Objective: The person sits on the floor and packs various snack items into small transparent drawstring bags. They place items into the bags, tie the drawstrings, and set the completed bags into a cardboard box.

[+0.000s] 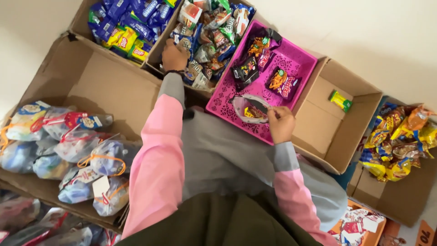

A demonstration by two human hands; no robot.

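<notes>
My left hand [175,55] reaches into a cardboard box of mixed small snack packets [214,32], fingers curled down among them; whether it grips one is hidden. My right hand [281,123] pinches the rim of a clear plastic bag [248,108] that lies open on a pink perforated tray [300,61] and holds a few snacks. Three dark snack packets [246,68] lie loose on the tray beyond the bag. Both arms wear pink sleeves with grey cuffs.
A box of blue and yellow packets [125,27] stands at the far left. A large cardboard box [95,77] on the left holds several filled, tied bags [77,146]. To the right are a box with one green-yellow packet [340,100] and a box of orange-yellow snack packs [400,141].
</notes>
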